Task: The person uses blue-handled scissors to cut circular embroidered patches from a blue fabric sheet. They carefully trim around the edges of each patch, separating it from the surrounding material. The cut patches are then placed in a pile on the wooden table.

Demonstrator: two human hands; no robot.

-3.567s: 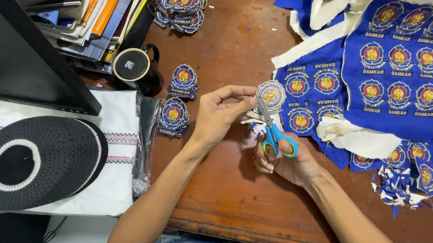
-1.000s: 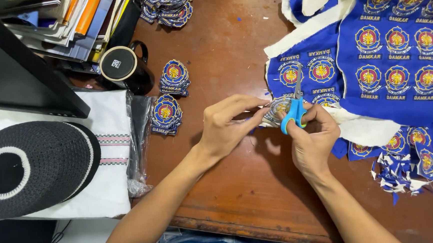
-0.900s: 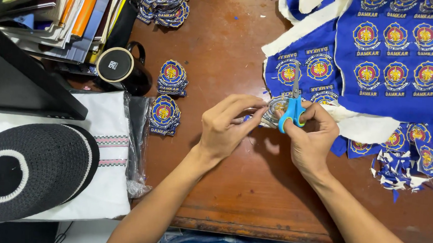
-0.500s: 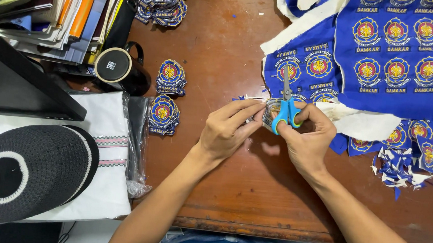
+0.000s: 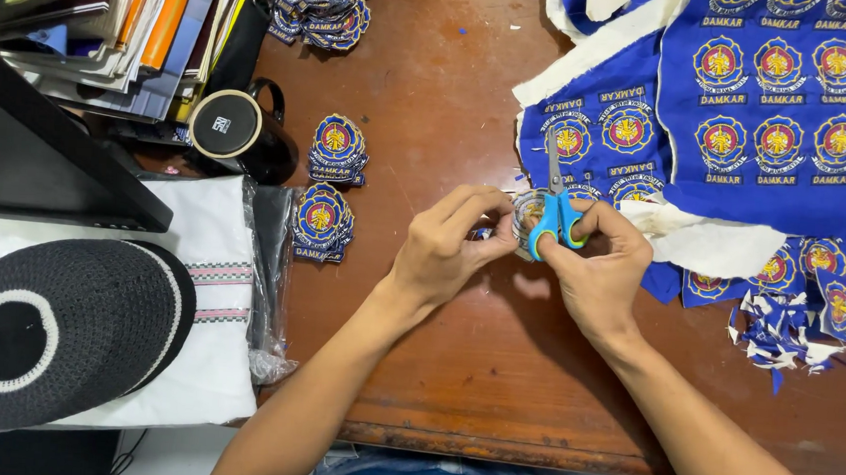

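— Two hands meet over the wooden table (image 5: 454, 367), is that right?

— Yes. The left hand (image 5: 446, 254) pinches a small round patch (image 5: 525, 212) between thumb and fingertips, and the right hand (image 5: 597, 273) has its fingers curled shut through the blue and green handles of the scissors (image 5: 556, 211), whose blades point up and away from the knuckles. The patch sits right between the two sets of fingertips, touching the scissors.

— What lies beyond the fingers?

— Just past the blade tips is the blue cloth sheet (image 5: 783, 113) of uncut emblems, with white backing fabric (image 5: 697, 244) trailing out to the right of the right hand. Blue and white offcuts (image 5: 779, 333) are scattered further right of that wrist.

— And on the other side?

— To the left of the left hand's fingers stand two stacks of cut patches (image 5: 328, 188), and a third pile (image 5: 320, 6) is well beyond them. A black mug (image 5: 243, 134) sits near the stacks, with books and folders (image 5: 133, 24) behind it. Further left, a black knitted cap (image 5: 55, 328) rests on folded white cloth in plastic (image 5: 210, 352).

— Anything blocking the view?

— The fingers cover most of the patch.
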